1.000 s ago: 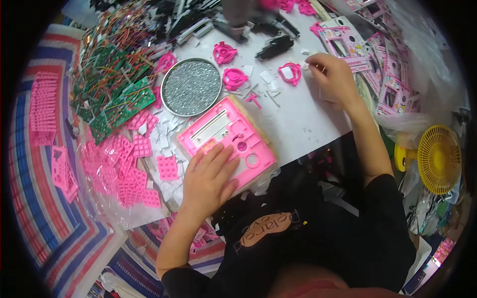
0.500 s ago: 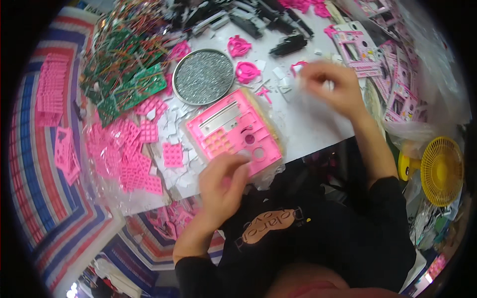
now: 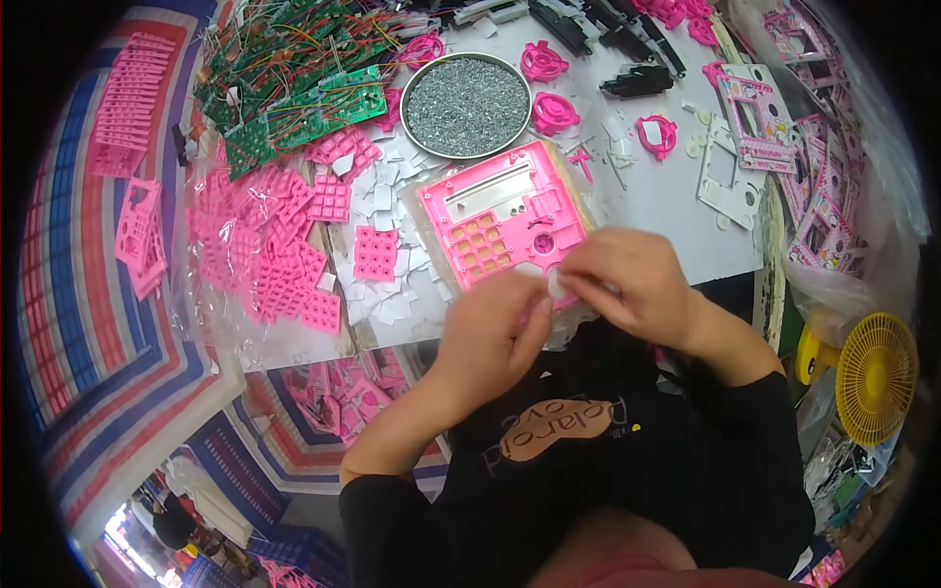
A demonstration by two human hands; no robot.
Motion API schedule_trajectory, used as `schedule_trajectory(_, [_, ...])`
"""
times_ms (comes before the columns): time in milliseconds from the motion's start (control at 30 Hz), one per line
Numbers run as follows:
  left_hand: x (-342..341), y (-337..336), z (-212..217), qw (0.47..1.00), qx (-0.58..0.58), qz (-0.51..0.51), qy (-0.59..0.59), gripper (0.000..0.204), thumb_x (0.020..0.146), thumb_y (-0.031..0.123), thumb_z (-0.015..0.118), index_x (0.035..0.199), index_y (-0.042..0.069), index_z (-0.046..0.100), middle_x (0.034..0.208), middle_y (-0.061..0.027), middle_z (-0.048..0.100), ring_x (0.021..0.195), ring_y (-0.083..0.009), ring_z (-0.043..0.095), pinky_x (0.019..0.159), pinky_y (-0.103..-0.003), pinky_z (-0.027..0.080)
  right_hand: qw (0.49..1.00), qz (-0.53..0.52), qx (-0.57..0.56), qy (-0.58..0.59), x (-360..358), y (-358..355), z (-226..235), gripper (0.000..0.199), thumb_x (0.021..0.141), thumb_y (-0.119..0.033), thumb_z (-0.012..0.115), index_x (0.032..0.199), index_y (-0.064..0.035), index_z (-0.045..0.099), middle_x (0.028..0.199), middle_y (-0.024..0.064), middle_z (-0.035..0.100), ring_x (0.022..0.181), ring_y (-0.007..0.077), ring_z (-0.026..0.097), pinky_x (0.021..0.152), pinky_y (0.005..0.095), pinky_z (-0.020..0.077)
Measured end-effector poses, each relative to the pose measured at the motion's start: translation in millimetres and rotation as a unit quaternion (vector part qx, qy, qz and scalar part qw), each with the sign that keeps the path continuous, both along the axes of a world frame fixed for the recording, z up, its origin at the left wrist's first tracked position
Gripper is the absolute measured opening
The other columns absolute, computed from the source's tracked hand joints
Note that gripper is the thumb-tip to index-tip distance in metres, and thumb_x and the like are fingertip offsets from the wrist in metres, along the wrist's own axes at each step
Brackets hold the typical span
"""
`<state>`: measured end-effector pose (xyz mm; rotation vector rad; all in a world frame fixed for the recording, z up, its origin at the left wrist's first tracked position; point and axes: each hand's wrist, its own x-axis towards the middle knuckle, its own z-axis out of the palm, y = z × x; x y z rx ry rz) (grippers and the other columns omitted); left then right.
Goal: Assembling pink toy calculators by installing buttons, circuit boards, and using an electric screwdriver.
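A pink plastic housing [image 3: 561, 201] with a silvery strip and a grid of holes lies on a clear plastic bag in front of me. Over its near right corner my right hand [image 3: 627, 284] pinches a small white disc [image 3: 557, 283] between thumb and fingertips. Close beside it, my left hand [image 3: 495, 333] is closed at the housing's near edge, thumb against curled fingers; what they grip, if anything, I cannot make out. Both hands hide the near edge of the housing. A pink keypad [image 3: 374, 254] lies left of it.
Beyond the housing stands a round metal tray [image 3: 404, 116] of screws. Wired green circuit boards [image 3: 309, 118] and pink keypads [image 3: 279, 240] are heaped left. Pink rings [image 3: 556, 114], black parts [image 3: 635, 81] and a white frame [image 3: 730, 176] lie right. A yellow fan [image 3: 875, 377] stands at the right.
My right hand has come left and nearer, from beside the loose pink ring to the housing, where it meets my left hand. The whole view has shifted a little.
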<state>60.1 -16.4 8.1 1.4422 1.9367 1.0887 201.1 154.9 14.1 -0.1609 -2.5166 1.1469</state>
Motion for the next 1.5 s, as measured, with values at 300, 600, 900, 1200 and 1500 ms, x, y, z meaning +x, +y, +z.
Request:
schedule_trajectory(300, [-9.3,-6.0,-21.1,0.965,-0.029,-0.033,0.26,0.03,0.084,0.022,0.073,0.112,0.011,0.068,0.126,-0.0047,0.063,0.128,-0.0257,0.053,0.113,-0.054,0.027,0.975,-0.021,0.214,-0.05,-39.9,8.3,-20.6,0.018,0.072,-0.01,0.075,0.088,-0.0057,0.067,0.103,0.0085,0.06,0.1,0.0328,0.055,0.077,0.0418,0.0512])
schedule_trajectory(600, [-13.2,-7.4,-21.7,0.971,-0.026,-0.035,0.234,0.032,0.083,0.023,0.073,0.113,0.011,0.068,0.126,-0.0046,0.062,0.128,-0.0254,0.052,0.112,-0.054,0.026,0.975,-0.101,0.185,-0.071,-43.9,-1.5,-30.4,0.019,0.07,-0.009,0.073,0.087,-0.0054,0.066,0.103,0.0077,0.059,0.099,0.0329,0.052,0.078,0.0444,0.0452])
schedule_trajectory(900, [-51.8,16.0,-7.4,0.98,0.009,-0.083,0.182,0.023,0.084,0.019,0.073,0.105,0.009,0.068,0.111,-0.0085,0.067,0.11,-0.0291,0.062,0.099,-0.047,0.043,0.971,-0.092,0.191,-0.112,-43.8,0.5,-30.7,0.029,0.07,-0.009,0.073,0.097,-0.0081,0.063,0.11,0.0085,0.057,0.1,0.0331,0.05,0.079,0.0468,0.0423])
schedule_trajectory(1200, [-139.0,122.3,-44.1,0.924,0.013,0.016,0.381,0.016,0.084,0.028,0.076,0.087,0.012,0.073,0.087,-0.0059,0.066,0.099,-0.0261,0.061,0.087,-0.047,0.041,0.993,-0.098,0.063,-0.003,-45.6,60.6,7.5,0.025,0.081,-0.01,0.072,0.104,-0.0086,0.064,0.099,0.0077,0.066,0.094,0.0289,0.061,0.084,0.0368,0.0499])
schedule_trajectory(1500, [-143.9,148.6,-54.3,0.894,0.039,0.007,0.446,0.027,0.091,0.033,0.069,0.077,0.01,0.072,0.08,-0.0059,0.065,0.086,-0.0288,0.062,0.084,-0.048,0.039,0.908,-0.001,-0.229,0.35,-223.7,202.1,54.0,0.051,0.092,-0.022,0.076,0.133,-0.001,0.054,0.106,0.0082,0.068,0.086,0.0132,0.065,0.079,0.0308,0.0528])
